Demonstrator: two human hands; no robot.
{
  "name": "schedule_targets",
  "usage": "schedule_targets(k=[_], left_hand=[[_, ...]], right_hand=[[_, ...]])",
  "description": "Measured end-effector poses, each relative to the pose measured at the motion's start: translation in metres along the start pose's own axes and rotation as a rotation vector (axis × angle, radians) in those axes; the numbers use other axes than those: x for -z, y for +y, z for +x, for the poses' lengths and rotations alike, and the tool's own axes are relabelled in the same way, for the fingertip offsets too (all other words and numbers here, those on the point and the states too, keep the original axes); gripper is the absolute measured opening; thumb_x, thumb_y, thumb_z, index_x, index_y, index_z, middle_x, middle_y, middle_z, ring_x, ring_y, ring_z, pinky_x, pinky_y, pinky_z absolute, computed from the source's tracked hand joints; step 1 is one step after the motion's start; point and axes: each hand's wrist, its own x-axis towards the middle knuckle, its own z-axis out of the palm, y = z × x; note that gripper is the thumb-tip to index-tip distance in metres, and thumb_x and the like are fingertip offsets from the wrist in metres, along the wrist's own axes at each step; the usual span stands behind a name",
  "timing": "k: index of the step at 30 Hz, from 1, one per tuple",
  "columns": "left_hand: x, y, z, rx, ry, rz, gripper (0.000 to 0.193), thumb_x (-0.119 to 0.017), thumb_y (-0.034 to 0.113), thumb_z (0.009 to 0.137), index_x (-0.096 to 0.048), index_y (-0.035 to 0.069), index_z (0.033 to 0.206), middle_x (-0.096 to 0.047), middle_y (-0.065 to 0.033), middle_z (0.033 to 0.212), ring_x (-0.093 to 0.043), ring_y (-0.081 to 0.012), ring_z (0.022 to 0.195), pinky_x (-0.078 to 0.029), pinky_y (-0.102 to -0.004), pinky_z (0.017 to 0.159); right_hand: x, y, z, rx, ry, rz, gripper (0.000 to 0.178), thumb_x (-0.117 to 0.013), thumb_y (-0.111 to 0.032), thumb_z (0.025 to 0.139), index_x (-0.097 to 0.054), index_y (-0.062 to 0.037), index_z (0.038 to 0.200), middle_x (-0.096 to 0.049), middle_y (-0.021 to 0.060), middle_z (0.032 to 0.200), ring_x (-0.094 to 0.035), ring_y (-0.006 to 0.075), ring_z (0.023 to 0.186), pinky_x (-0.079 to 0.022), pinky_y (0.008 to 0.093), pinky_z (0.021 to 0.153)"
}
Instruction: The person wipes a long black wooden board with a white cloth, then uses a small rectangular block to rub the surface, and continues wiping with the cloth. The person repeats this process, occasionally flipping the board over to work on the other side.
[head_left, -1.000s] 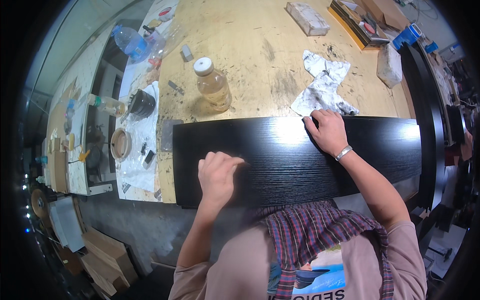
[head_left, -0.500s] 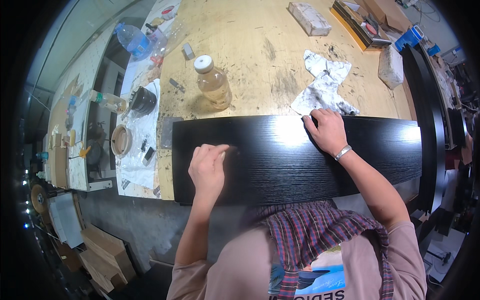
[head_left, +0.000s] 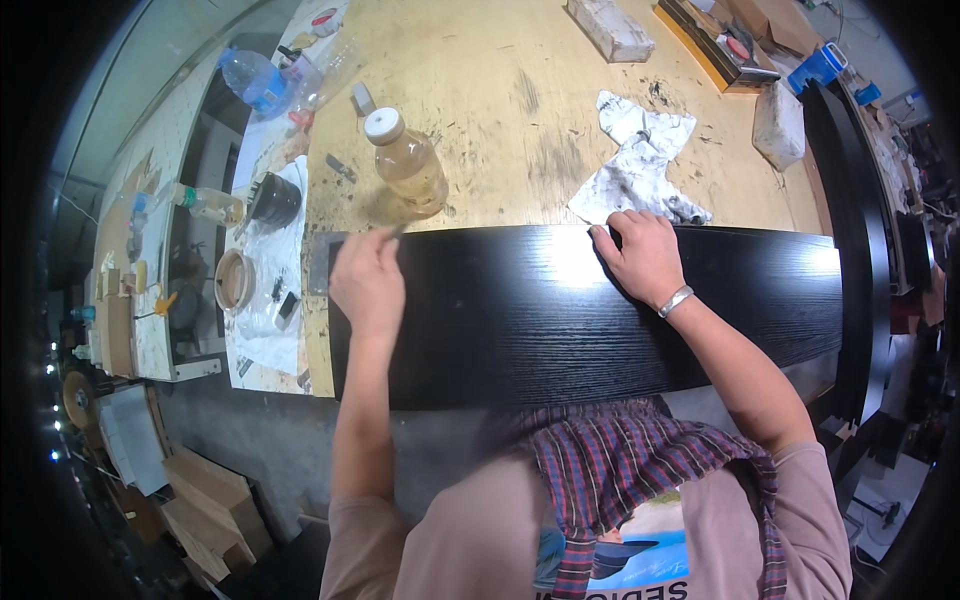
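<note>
At the desk, the person's right hand rests on a black wood-grain board beside a stained cloth, the left hand near a white-capped bottle.

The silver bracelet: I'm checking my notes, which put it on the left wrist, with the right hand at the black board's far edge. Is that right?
Not quite: the head view shows the silver bracelet at the wrist of the right hand, not the left hand. The right hand is indeed at the far edge of the black board.
</note>
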Motion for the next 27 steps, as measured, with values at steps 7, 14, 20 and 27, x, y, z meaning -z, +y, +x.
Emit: schedule_targets(k=[7,14,20,27], left_hand=[[0.008,0.076,-0.073,-0.54,-0.224,-0.193,0.01,-0.061,0.006,0.088,-0.066,0.007,0.079,-0.064,-0.0084,0.077,-0.061,-0.0299,0.068,-0.051,-0.0409,0.063],[0.031,0.031,-0.059,-0.394,-0.101,-0.011,0.011,-0.061,0.003,0.086,-0.069,0.006,0.079,-0.063,-0.0103,0.075,-0.062,-0.0305,0.068,-0.049,-0.042,0.061],[0.06,0.027,-0.082,-0.115,-0.159,-0.223,0.004,-0.067,0.002,0.085,-0.071,0.002,0.083,-0.067,-0.0144,0.079,-0.065,-0.0312,0.07,-0.052,-0.0394,0.065],[0.103,0.002,-0.144,-0.173,-0.121,0.019,0.007,-0.07,0.005,0.083,-0.068,0.005,0.077,-0.059,-0.0115,0.069,-0.06,-0.0315,0.066,-0.049,-0.0415,0.059]], right_hand=[[-0.002,0.0,0.002,-0.005,0.023,0.031,0.039,-0.06,-0.037,0.095,-0.066,-0.005,0.074,-0.067,0.012,0.077,-0.062,0.0309,0.081,-0.044,0.0435,0.08],[-0.002,0.0,0.002,-0.009,0.019,0.033,0.039,-0.06,-0.038,0.096,-0.066,-0.0049,0.075,-0.068,0.0119,0.079,-0.062,0.0306,0.083,-0.045,0.0435,0.083],[0.0,0.001,0.002,-0.01,0.024,0.045,0.036,-0.061,-0.036,0.094,-0.066,-0.0049,0.076,-0.068,0.0121,0.08,-0.062,0.0322,0.084,-0.044,0.0436,0.083],[-0.003,0.001,-0.001,-0.004,0.021,0.04,0.034,-0.061,-0.034,0.094,-0.066,-0.0051,0.077,-0.068,0.0127,0.082,-0.062,0.0325,0.085,-0.045,0.0441,0.082]])
